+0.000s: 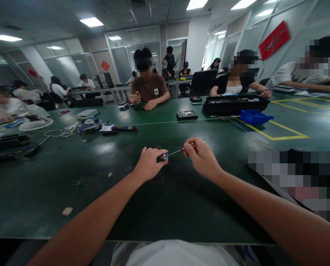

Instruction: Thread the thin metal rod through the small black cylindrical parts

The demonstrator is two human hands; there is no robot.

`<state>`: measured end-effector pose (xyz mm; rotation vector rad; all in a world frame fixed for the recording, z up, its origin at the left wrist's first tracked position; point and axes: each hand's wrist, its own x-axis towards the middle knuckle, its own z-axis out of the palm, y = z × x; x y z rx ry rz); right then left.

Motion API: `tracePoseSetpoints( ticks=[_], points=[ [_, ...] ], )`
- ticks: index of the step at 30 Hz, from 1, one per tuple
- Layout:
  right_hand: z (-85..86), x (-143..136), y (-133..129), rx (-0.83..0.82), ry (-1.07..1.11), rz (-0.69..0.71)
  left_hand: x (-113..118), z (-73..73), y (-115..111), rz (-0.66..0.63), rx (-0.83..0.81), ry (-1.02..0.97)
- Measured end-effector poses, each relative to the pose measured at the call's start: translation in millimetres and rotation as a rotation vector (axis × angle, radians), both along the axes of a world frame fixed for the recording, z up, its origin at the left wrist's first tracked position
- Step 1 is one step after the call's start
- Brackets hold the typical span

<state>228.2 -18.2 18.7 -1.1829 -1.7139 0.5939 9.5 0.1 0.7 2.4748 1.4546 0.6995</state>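
Above the green table, my left hand [148, 163] is closed around a small dark cylinder with a silvery ring at its open end [165, 156]. That end faces right, and most of the body is hidden by my fingers. In my right hand [199, 155] is a thin screwdriver [176, 152], its reddish handle pinched between thumb and fingers. The shaft points left, and its tip meets or overlaps the cylinder's ringed end; whether it touches the inside I cannot tell.
Beyond my hands lie a dark pen-like tool [124, 128], a hard drive [187, 115], a blue tray [255, 116] and a long black casing [235, 105]. Cables [89, 125] and a white round grille [35, 124] are at left. Several people sit around the green table [143, 218].
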Motion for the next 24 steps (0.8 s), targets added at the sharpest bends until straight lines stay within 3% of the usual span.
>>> tracePoseSetpoints(
  ticks=[9,19,24],
  points=[
    [5.7,1.2,-1.9,0.102,-0.198,-0.096,-1.8,-1.6,1.2,0.025,-0.060,-0.036],
    [6.0,2.0,-0.9,0.078,-0.178,-0.099,-1.2,-1.3,3.3,0.109,-0.094,-0.333],
    [5.9,3.7,0.1,0.082,-0.159,-0.112,1.1,4.2,-3.3,0.133,-0.179,-0.291]
  ],
)
